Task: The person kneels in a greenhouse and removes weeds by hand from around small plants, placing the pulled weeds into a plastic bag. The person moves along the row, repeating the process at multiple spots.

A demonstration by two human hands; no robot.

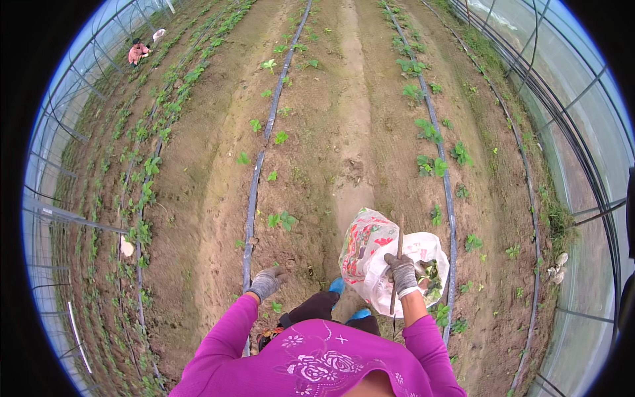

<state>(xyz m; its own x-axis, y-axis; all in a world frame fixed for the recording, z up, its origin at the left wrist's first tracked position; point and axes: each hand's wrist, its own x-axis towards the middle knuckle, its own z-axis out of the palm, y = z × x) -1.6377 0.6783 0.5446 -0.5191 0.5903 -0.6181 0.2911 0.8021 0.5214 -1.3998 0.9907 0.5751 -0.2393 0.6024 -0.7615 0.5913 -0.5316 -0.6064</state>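
My right hand [403,273], in a grey knit glove, is shut around a thin wooden stick [400,233] and seems to grip the bag's rim along with it. The white plastic bag [367,243] bears red print and hangs just in front of my legs. Green and browned leaves [432,278] show in its mouth. My left hand [268,284], gloved alike, hangs over the soil beside a drip hose [252,198]. Nothing shows in its loosely spread fingers. Small green seedlings [282,221] grow in the soil beyond it.
Blue-covered feet [337,286] stand in the furrow [354,198]. Another drip hose [446,188] runs along the plants to the right. Greenhouse film [590,198] and metal hoops [585,97] bound the bed. A person [138,52] crouches far left. White litter [558,268] lies by the right wall.
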